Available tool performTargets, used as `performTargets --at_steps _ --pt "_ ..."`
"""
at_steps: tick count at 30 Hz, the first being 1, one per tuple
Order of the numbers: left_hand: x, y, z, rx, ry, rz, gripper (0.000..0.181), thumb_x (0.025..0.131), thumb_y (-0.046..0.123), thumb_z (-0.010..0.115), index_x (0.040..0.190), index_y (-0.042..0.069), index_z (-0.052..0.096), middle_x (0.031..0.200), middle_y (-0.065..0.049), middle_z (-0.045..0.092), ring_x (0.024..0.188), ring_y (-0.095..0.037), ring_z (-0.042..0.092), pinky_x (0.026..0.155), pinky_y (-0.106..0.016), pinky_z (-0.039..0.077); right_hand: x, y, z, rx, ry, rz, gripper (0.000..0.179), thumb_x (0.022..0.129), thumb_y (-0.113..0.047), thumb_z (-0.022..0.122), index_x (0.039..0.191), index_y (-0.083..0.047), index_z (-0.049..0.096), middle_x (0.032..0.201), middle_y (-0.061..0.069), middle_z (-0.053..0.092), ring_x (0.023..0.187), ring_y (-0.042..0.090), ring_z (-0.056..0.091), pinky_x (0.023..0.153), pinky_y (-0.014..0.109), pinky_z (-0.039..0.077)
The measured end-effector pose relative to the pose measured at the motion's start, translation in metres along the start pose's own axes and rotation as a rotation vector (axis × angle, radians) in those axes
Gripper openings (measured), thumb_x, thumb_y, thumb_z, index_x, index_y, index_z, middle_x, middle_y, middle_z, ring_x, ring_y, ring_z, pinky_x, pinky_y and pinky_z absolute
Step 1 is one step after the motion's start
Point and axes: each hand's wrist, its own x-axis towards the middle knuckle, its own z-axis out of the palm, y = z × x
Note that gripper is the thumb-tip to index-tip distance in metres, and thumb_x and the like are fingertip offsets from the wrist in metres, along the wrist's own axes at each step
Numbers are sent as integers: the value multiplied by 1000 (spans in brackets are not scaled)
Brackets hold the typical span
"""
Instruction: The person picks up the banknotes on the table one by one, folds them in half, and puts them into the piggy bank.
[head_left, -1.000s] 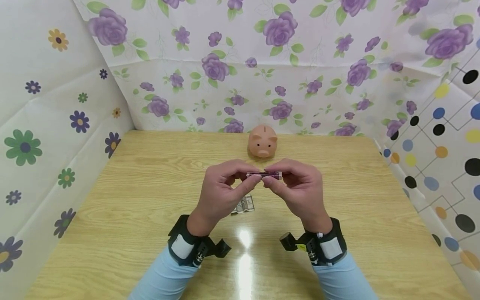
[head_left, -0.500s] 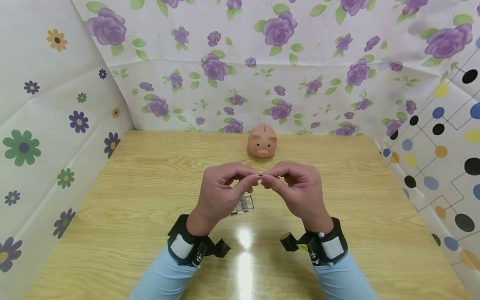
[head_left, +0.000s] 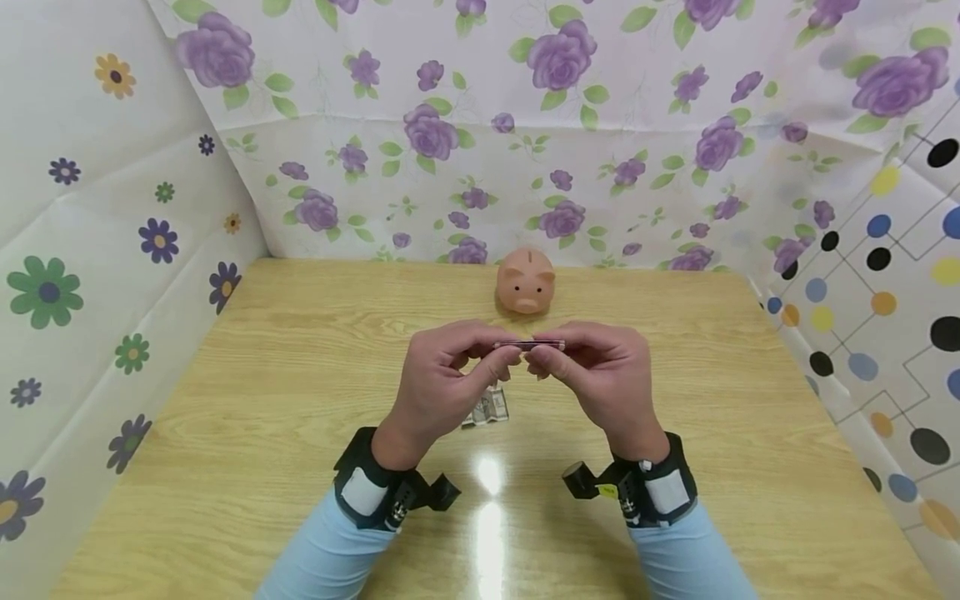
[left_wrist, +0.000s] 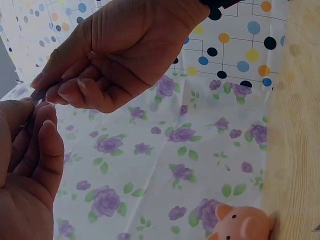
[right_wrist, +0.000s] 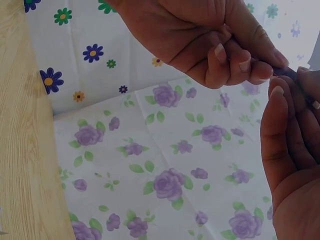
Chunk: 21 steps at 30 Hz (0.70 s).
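Observation:
A thin, folded purple banknote point(head_left: 527, 343) is held level above the table between both hands. My left hand point(head_left: 444, 375) pinches its left part between thumb and forefinger. On its right part, my right hand point(head_left: 603, 375) has the same kind of pinch, and the thumbs almost meet. Much of the note is hidden by fingers; both wrist views show only a dark sliver of it. On the table below, a creased grey banknote point(head_left: 491, 408) lies partly covered by the left hand. Beyond the hands, a pink piggy bank point(head_left: 527, 283) faces me, its slot on top.
The wooden table point(head_left: 315, 350) is bounded at the back by a purple-rose sheet point(head_left: 427, 192). A flower-patterned sheet point(head_left: 90, 225) stands on the left and a dotted sheet point(head_left: 862, 367) on the right. Light glares on the table's front middle.
The purple note has tilted between the fingers: its face showed broader a second ago, then it turned nearly edge-on, and now a narrow strip shows. Both hands stay almost in place.

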Motion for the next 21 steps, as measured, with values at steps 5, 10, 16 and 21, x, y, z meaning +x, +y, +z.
performTargets --at_steps 5,10,16,21 --pt "0 1 0 14 23 -20 11 87 -14 72 94 -6 76 79 -18 73 61 -15 67 59 -27 59 2 2 -2 50 -38 -35 12 91 9 69 100 6 77 89 4 78 75 16 73 68 29 61" --pt "0 3 -1 41 30 -11 13 85 -14 73 94 -5 77 78 -15 73 60 -14 65 58 -26 57 2 2 -4 42 -42 -45 12 91 7 71 100 4 78 91 3 78 76 15 73 69 28 61" --pt "0 1 0 10 42 -16 15 82 -17 74 95 -8 76 77 -19 72 58 -12 65 56 -25 57 2 1 -4 36 -9 -33 11 89 7 73 99 5 77 90 4 79 74 15 74 67 28 61" --pt "-1 3 -1 -22 49 -31 13 82 -19 73 92 -10 75 73 -20 72 56 -12 65 54 -26 57 2 1 -4 25 -43 -51 8 91 6 72 96 3 78 86 4 78 72 15 72 65 29 60"
